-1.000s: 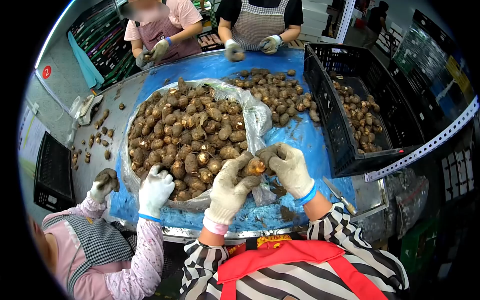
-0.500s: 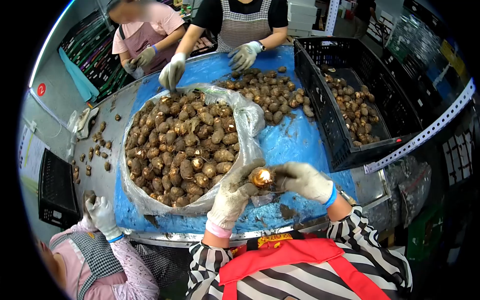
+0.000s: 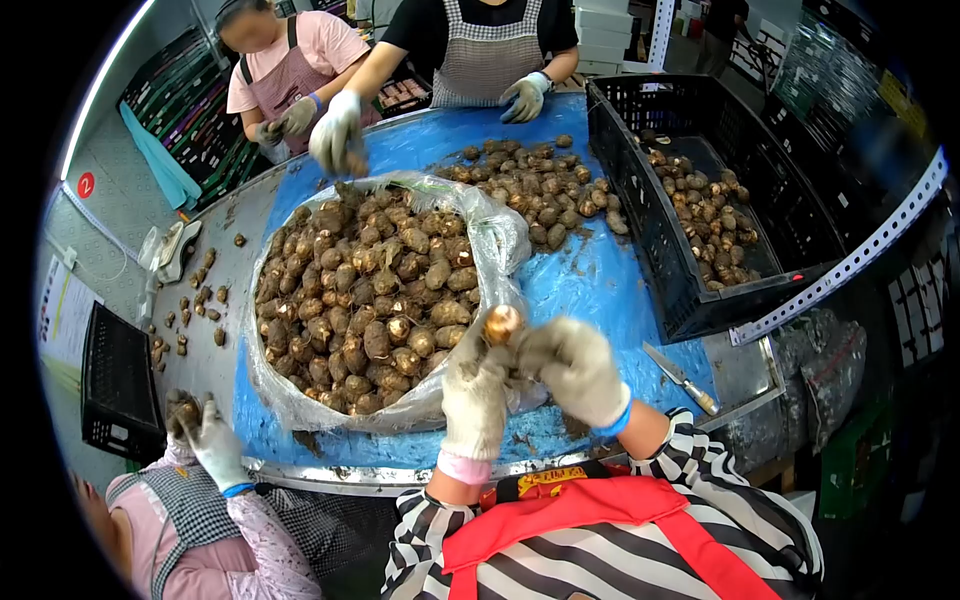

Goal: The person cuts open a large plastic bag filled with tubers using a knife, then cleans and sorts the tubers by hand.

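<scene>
Fingers of the left hand (image 3: pixel 474 380), in a knitted, soil-stained glove (image 3: pixel 472 425), are clamped around a rounded tuber (image 3: pixel 503 324) above the desk (image 3: pixel 228 262), beside a crinkled clear plastic bag (image 3: pixel 500 230) heaped with rough brown tubers (image 3: pixel 360 300). The held one's pale, bare end faces up; its long axis cannot be told, since the lower part is hidden. The right hand (image 3: pixel 575 370) is blurred just beside it, so whether its fingers pinch anything cannot be told. A wooden-handled knife (image 3: pixel 692 387) lies on slick blue sheeting (image 3: pixel 600 290). A red wall disc (image 3: pixel 86 185) reads "2"; yellow lettering (image 3: pixel 550 481) near the red apron (image 3: pixel 575 515) is too small to read.
</scene>
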### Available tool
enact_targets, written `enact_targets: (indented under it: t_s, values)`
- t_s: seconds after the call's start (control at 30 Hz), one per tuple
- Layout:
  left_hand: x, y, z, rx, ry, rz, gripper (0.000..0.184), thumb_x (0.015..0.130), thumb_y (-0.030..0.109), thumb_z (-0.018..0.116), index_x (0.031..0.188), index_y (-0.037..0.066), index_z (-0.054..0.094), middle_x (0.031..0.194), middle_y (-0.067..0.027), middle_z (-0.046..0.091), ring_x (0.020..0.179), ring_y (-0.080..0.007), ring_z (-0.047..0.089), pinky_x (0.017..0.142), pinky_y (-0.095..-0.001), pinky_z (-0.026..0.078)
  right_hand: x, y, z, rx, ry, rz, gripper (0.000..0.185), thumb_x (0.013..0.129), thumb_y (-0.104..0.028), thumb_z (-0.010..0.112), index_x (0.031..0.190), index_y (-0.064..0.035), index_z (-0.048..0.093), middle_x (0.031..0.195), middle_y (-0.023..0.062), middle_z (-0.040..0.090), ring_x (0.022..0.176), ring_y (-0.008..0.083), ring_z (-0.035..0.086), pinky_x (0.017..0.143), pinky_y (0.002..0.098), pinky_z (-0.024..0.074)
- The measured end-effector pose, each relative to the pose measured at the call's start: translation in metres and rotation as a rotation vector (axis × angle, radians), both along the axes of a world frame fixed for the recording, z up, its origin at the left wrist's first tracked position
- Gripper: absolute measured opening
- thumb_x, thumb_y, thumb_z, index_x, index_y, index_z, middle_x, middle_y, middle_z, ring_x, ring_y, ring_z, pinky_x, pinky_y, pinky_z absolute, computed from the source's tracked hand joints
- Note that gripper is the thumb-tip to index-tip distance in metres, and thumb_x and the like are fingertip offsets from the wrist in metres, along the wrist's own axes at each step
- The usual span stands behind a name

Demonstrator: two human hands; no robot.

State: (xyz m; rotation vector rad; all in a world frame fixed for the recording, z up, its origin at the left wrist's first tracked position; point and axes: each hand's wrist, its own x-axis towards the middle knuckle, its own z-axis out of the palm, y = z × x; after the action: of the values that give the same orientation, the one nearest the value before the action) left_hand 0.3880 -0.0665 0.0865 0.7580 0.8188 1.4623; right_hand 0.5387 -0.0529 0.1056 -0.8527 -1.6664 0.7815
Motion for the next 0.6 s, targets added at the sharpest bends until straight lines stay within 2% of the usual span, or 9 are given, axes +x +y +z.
enact_targets:
  t_s: [0.1, 0.13, 0.23, 0.27, 0.37, 0.4, 0.5, 0.53, 0.6]
  values:
    - [-0.008, 0.002, 0.009, -0.095, 0.079, 0.035, 0.047, 0.098, 0.009, 0.065, 0.140, -0.007, 0.050, 0.117, -0.0120, 0.069, 0.094, -0.0179, 0.069, 0.078, -0.0290, 0.060, 0.007, -0.005, -0.021, 0.189, -0.335, 0.269, 0.011, 0.082, -0.002, 0.071, 0.094, -0.0032, 0.071, 0.091, 0.0139, 0.073, 0.081, 0.0269, 0.071, 0.071, 0.0374, 0.0564]
    - [-0.012, 0.004, 0.000, -0.030, 0.031, 0.006, 0.048, 0.100, 0.010, 0.063, 0.142, -0.008, 0.048, 0.123, -0.0138, 0.067, 0.098, -0.0202, 0.070, 0.084, -0.0331, 0.060, 0.012, -0.006, -0.019, 0.009, -0.356, 0.366, 0.012, 0.083, -0.004, 0.070, 0.094, -0.0038, 0.072, 0.089, 0.0130, 0.074, 0.080, 0.0240, 0.071, 0.072, 0.0374, 0.0563]
    - [-0.014, 0.005, -0.002, -0.034, 0.127, -0.009, 0.052, 0.100, 0.011, 0.063, 0.145, -0.007, 0.045, 0.126, -0.0151, 0.065, 0.102, -0.0222, 0.069, 0.089, -0.0363, 0.059, 0.033, -0.004, -0.012, -0.495, -0.202, 0.269, 0.013, 0.083, -0.003, 0.070, 0.095, -0.0022, 0.072, 0.088, 0.0118, 0.074, 0.082, 0.0219, 0.071, 0.075, 0.0352, 0.0572]
    - [-0.012, 0.003, 0.006, -0.025, 0.130, -0.012, 0.054, 0.098, 0.009, 0.064, 0.146, -0.008, 0.046, 0.126, -0.0154, 0.065, 0.105, -0.0226, 0.068, 0.091, -0.0356, 0.058, 0.040, 0.000, -0.001, -0.532, -0.110, 0.203, 0.017, 0.083, -0.004, 0.072, 0.100, 0.0001, 0.073, 0.093, 0.0117, 0.074, 0.088, 0.0207, 0.072, 0.079, 0.0332, 0.0577]
    - [-0.013, 0.000, 0.011, -0.057, 0.135, -0.130, 0.057, 0.093, 0.006, 0.067, 0.145, -0.008, 0.047, 0.125, -0.0151, 0.065, 0.109, -0.0211, 0.066, 0.093, -0.0330, 0.056, 0.033, 0.008, 0.026, -0.428, 0.147, -0.008, 0.022, 0.083, -0.004, 0.074, 0.104, 0.0019, 0.074, 0.100, 0.0126, 0.073, 0.095, 0.0200, 0.071, 0.084, 0.0318, 0.0575]
    - [-0.012, 0.000, 0.020, -0.010, 0.318, -0.118, 0.058, 0.089, 0.009, 0.069, 0.143, -0.005, 0.052, 0.120, -0.0110, 0.067, 0.102, -0.0154, 0.066, 0.088, -0.0283, 0.054, 0.032, 0.013, 0.027, -0.350, 0.102, 0.011, 0.023, 0.082, -0.004, 0.074, 0.105, 0.0016, 0.074, 0.102, 0.0128, 0.073, 0.095, 0.0205, 0.071, 0.084, 0.0322, 0.0573]
    - [-0.012, -0.003, 0.019, 0.013, 0.479, -0.111, 0.059, 0.086, 0.004, 0.074, 0.140, -0.008, 0.053, 0.122, -0.0146, 0.066, 0.107, -0.0187, 0.066, 0.093, -0.0303, 0.054, 0.032, 0.027, 0.024, -0.116, -0.090, 0.062, 0.027, 0.081, -0.003, 0.075, 0.108, 0.0005, 0.074, 0.103, 0.0131, 0.072, 0.095, 0.0230, 0.070, 0.084, 0.0337, 0.0566]
    - [-0.007, -0.006, 0.020, 0.041, 0.469, -0.055, 0.054, 0.085, 0.002, 0.075, 0.135, -0.008, 0.057, 0.122, -0.0145, 0.067, 0.107, -0.0186, 0.066, 0.094, -0.0308, 0.054, 0.035, 0.032, 0.022, -0.038, -0.191, 0.073, 0.027, 0.081, -0.003, 0.074, 0.108, 0.0000, 0.074, 0.101, 0.0130, 0.072, 0.095, 0.0244, 0.070, 0.083, 0.0346, 0.0564]
    - [-0.013, -0.003, 0.011, 0.133, 0.673, -0.019, 0.051, 0.083, 0.005, 0.078, 0.130, -0.006, 0.061, 0.121, -0.0164, 0.068, 0.108, -0.0210, 0.067, 0.094, -0.0331, 0.053, 0.034, 0.034, 0.017, 0.054, -0.319, 0.054, 0.023, 0.083, -0.005, 0.071, 0.106, -0.0021, 0.075, 0.095, 0.0144, 0.071, 0.090, 0.0301, 0.070, 0.080, 0.0373, 0.0558]
